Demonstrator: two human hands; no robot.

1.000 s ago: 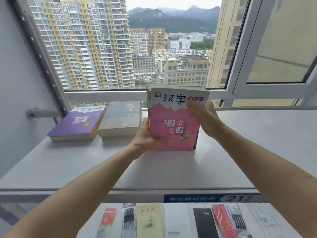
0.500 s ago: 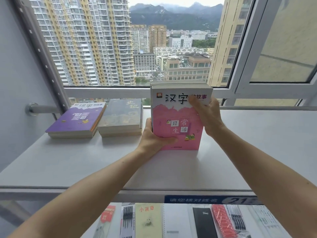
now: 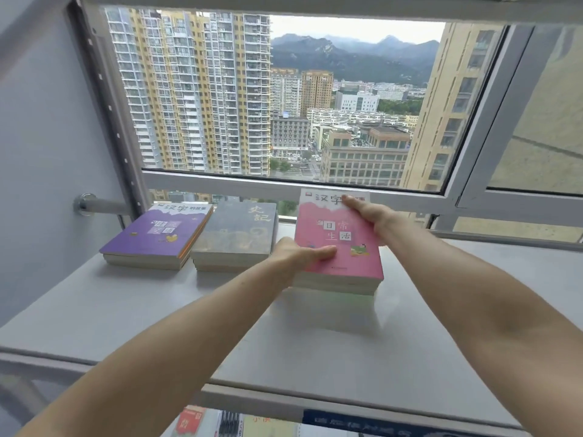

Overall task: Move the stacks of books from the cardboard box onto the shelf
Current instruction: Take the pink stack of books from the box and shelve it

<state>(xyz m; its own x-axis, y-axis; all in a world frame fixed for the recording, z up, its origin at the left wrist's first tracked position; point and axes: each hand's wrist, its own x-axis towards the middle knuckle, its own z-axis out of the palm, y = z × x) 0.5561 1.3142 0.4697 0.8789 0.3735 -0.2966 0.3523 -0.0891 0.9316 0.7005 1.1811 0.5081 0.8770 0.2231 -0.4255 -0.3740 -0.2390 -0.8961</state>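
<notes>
Both hands, left hand (image 3: 295, 251) and right hand (image 3: 367, 212), hold the pink-topped stack (image 3: 339, 247) flat on the shelf (image 3: 157, 310).

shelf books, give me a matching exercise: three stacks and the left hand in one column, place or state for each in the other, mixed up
Column one:
1. purple-covered stack
2. grey-covered stack
3. pink-covered stack
4. left hand

Column two:
A. middle of the row on the shelf
B. thumb lies on a pink cover, near its front edge
C. farthest left, nearest the wall
D. farthest right, with a hand at each end

Pairs: 1-C, 2-A, 3-D, 4-B
</notes>
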